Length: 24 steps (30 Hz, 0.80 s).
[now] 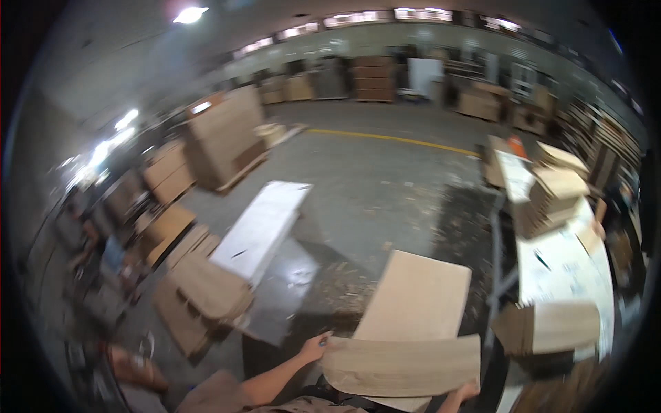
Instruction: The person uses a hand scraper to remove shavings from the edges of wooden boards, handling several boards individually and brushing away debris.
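The person's left forearm reaches in from the lower edge, slanting up and to the right, and the left hand is clenched on the upper left corner of a curved board. A small teal thing shows at that hand, too blurred to name. The right hand comes in low, with little of its forearm in view, and grasps the lower right end of the same board, fingers bent around the edge. The board thus spans the gap between the two hands, its long side running crosswise in front of the body.

One larger pale board lies just beyond it, partly covered by it. So there is one board in the hands and one behind.

To the right, a long bench carries at least two stacks of wooden pieces: a near stack and a far stack; the pieces in each cannot be counted. One green tool lies between them. Another person's hand is at the bench's far side.

To the left stand one white bench and, just beside it, one pile of brown boards.
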Tool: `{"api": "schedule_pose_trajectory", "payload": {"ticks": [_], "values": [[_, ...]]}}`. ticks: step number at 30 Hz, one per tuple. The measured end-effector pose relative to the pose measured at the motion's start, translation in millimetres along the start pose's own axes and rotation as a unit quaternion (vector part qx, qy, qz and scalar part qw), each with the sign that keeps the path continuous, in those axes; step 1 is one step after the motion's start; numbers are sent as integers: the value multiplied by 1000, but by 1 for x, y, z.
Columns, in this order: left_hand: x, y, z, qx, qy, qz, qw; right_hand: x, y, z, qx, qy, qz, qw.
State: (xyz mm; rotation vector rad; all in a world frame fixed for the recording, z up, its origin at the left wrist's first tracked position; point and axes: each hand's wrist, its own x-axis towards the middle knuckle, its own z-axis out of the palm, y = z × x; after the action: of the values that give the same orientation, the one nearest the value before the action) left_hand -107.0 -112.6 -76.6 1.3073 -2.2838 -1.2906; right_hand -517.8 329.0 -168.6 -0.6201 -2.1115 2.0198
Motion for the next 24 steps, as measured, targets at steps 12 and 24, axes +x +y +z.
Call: {"api": "schedule_pose_trajectory", "payload": {"ticks": [12,24], "values": [[-10,2,19,16,-5,-16,1000,-90,-74,27,-543,-53,-332,769],[13,24,-38,-47,-86,-70,993,-321,-77,136,-518,-269,-434,686]]}}
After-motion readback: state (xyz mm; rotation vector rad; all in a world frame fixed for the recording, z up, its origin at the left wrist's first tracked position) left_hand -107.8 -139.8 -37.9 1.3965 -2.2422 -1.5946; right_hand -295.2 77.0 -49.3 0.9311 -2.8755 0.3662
